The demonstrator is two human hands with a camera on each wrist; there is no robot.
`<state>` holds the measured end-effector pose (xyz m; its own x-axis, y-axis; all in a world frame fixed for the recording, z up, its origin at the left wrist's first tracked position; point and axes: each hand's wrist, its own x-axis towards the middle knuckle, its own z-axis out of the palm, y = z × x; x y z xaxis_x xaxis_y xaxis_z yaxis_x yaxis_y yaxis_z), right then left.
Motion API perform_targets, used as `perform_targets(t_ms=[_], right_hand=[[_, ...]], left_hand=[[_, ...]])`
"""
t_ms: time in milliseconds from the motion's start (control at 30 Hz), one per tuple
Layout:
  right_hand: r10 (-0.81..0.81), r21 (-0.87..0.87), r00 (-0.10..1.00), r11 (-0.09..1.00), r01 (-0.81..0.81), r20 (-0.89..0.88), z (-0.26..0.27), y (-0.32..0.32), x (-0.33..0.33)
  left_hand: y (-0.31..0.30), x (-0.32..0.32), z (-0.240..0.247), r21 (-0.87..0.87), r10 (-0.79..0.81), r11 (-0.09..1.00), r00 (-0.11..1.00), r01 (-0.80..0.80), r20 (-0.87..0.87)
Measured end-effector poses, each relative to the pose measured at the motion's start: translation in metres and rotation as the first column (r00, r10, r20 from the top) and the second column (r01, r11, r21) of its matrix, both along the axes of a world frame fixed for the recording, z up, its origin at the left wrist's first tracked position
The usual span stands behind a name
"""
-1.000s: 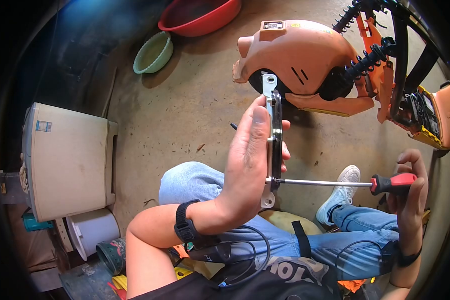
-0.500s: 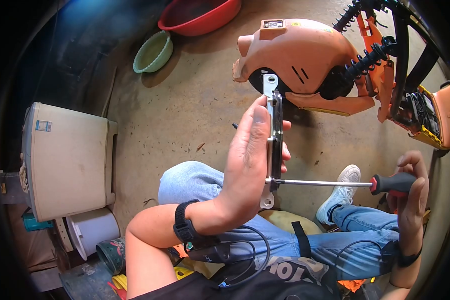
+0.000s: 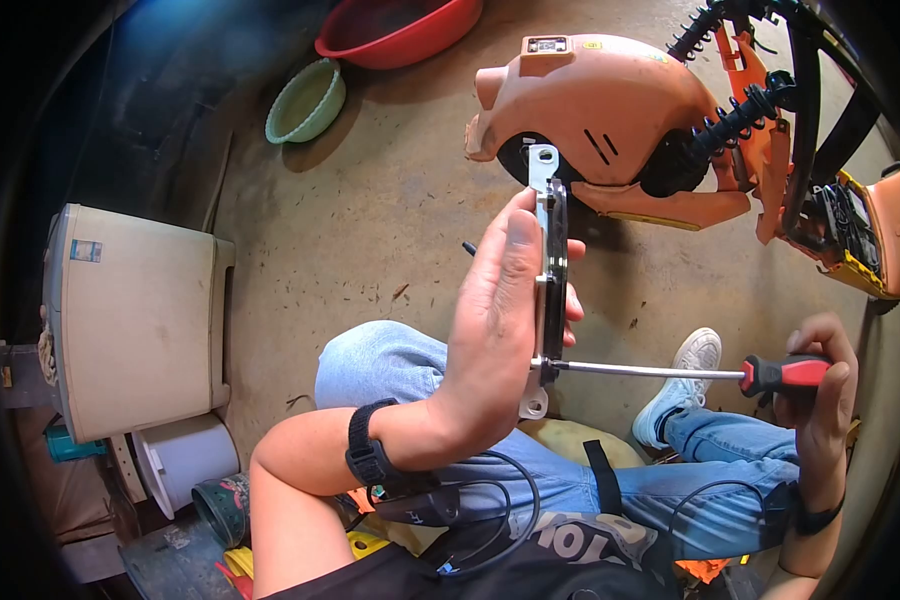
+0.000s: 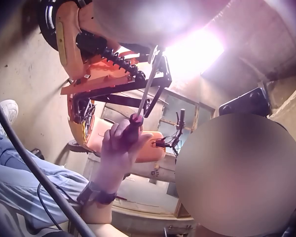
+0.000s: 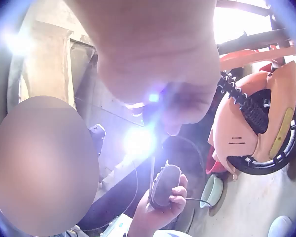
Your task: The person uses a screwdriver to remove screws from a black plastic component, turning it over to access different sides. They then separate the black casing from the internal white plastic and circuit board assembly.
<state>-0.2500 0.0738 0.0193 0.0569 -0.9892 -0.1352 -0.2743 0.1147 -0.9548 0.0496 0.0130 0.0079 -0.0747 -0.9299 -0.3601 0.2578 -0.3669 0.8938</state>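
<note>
My left hand (image 3: 495,310) grips a slim black oval part (image 3: 557,270) with a metal bracket (image 3: 541,165) along its near side, a hole at each bracket end. In the right wrist view the flat face of the oval part (image 5: 166,187) shows, with a dark cable beside it. My right hand (image 3: 828,410) holds a red and black screwdriver (image 3: 660,370) by its handle, thumb and fingers around the end. The shaft lies level, its tip at a fixing near the part's lower end. In the left wrist view the screwdriver (image 4: 133,131) rises from the right hand.
An orange scooter body (image 3: 610,120) with black springs stands beyond the hands. A red basin (image 3: 400,40) and a pale green basin (image 3: 308,105) are on the floor at the back. To the left are a beige box (image 3: 145,320) and a white bucket (image 3: 188,465).
The screwdriver handle has turned between frames, its red and dark sides trading places, while the right fingers shift on it. The left hand and the oval part stay almost still.
</note>
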Motion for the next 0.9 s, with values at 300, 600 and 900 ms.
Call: perform_targets(t_ms=[300,600,900], right_hand=[[-0.085,-0.148,0.996,0.985,0.085,0.007,0.001,-0.004,0.016],[-0.039,0.107,0.996,0.994,0.030,0.081,0.004,-0.003,0.007],[-0.087,-0.113,0.996,0.990,0.087,-0.001,0.000,-0.003,0.014]], left_hand=[[0.000,0.001,-0.001,-0.001,0.003,1.000,1.000,-0.003,-0.015],[0.001,0.000,-0.001,0.000,-0.006,1.000,1.000,0.006,-0.015],[0.000,0.001,-0.001,0.012,-0.012,1.000,1.000,0.012,-0.018]])
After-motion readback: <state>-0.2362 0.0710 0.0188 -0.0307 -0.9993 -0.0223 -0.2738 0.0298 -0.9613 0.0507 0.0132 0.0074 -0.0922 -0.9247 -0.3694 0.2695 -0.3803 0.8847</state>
